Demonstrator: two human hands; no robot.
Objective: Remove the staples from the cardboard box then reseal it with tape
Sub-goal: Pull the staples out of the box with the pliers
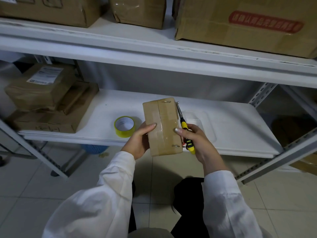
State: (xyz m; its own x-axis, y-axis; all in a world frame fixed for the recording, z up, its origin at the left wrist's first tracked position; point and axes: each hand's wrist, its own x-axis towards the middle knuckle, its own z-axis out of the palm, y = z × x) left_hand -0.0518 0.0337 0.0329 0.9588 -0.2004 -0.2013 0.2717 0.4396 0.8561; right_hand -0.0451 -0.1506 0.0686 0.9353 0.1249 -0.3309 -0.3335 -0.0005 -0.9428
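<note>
A small brown cardboard box [162,126] is held upright in front of the lower shelf, its taped face toward me. A metal staple [167,101] shows near its top edge and another staple [175,145] near its bottom right. My left hand [139,140] grips the box's left side, thumb on the front. My right hand [195,141] holds yellow-and-black pliers [186,133] against the box's right side, thumb pressing the front. The pliers' metal jaws [178,107] reach up along the right edge. A yellow tape roll [124,126] stands on the shelf to the left.
The white lower shelf [231,121] carries a clear plastic tray [200,121] behind my right hand and stacked cardboard parcels [46,98] at the left. Large boxes [240,23] fill the upper shelf. A blue basket [94,148] sits on the tiled floor beneath.
</note>
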